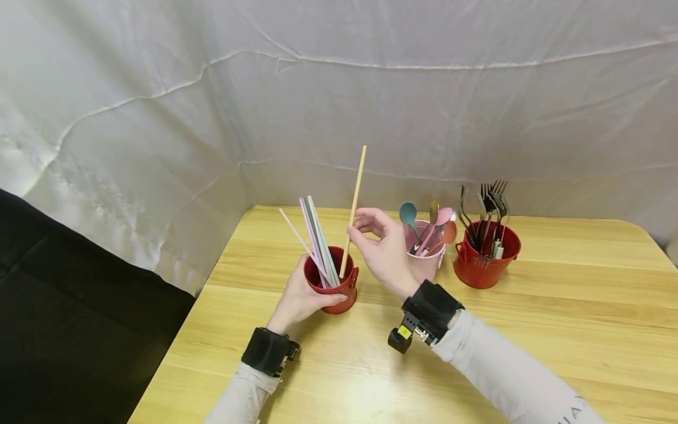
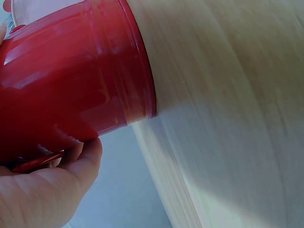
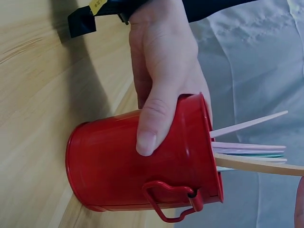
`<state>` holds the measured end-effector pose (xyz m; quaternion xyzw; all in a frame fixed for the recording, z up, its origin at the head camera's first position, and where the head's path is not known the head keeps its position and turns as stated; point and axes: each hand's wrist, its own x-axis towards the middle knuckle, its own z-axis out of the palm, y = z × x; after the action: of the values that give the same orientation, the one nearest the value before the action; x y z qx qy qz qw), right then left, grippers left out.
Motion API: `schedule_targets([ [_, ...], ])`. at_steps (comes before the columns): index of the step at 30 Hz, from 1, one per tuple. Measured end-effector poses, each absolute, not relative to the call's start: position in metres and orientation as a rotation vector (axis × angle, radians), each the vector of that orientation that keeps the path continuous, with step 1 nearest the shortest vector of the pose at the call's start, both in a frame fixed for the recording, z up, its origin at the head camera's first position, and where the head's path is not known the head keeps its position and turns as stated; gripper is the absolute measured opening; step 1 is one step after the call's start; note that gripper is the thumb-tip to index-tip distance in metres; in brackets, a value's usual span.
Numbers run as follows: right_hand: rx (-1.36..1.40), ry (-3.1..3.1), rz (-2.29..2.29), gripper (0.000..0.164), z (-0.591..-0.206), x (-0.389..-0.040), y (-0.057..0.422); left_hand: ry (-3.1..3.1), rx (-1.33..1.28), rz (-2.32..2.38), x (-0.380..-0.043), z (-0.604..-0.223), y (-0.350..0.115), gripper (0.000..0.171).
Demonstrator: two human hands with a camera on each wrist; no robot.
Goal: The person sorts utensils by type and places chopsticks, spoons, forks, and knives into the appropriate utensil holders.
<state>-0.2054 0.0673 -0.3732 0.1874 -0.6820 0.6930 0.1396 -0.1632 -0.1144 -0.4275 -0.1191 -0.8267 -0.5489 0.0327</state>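
My left hand (image 1: 298,297) grips a small red metal bucket (image 1: 343,301) standing on the table, its thumb across the front near the rim. Several pastel chopsticks (image 1: 318,238), pink, lilac, green and white, lean out of the bucket to the left. Between thumb and fingers, my right hand (image 1: 385,250) pinches a pale wooden chopstick (image 1: 358,185). That chopstick stands almost upright, its lower end inside the bucket's mouth at the right. In the right wrist view, the wire handle (image 3: 166,202) hangs down the side of the bucket.
Right of the red bucket, a pink bucket (image 1: 422,268) holds several coloured spoons, partly behind my right hand. Farther right, another red bucket (image 1: 479,274) holds forks (image 1: 498,203). A pale curtain (image 1: 424,118) hangs behind the wooden table (image 1: 572,318); its left edge borders a dark area.
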Motion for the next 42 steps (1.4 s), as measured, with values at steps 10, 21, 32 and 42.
schedule_targets([
  [10, 0.598, -2.156, 1.885, 0.023, -0.359, -0.191, 0.069, -2.559, -0.336, -1.659, -0.161, -0.426, -0.114, 0.087],
  [21, 0.547, -2.219, 1.840, 0.018, -0.394, -0.201, 0.083, -2.541, -0.393, -1.678, -0.163, -0.427, -0.115, 0.086],
  [32, 0.520, -2.341, 1.852, 0.017, -0.412, -0.187, 0.105, -2.551, -0.373, -1.678, -0.163, -0.425, -0.113, 0.085],
  [42, 0.575, -2.387, 1.870, 0.020, -0.428, -0.173, 0.126, -2.539, -0.412, -1.692, -0.173, -0.433, -0.114, 0.087],
])
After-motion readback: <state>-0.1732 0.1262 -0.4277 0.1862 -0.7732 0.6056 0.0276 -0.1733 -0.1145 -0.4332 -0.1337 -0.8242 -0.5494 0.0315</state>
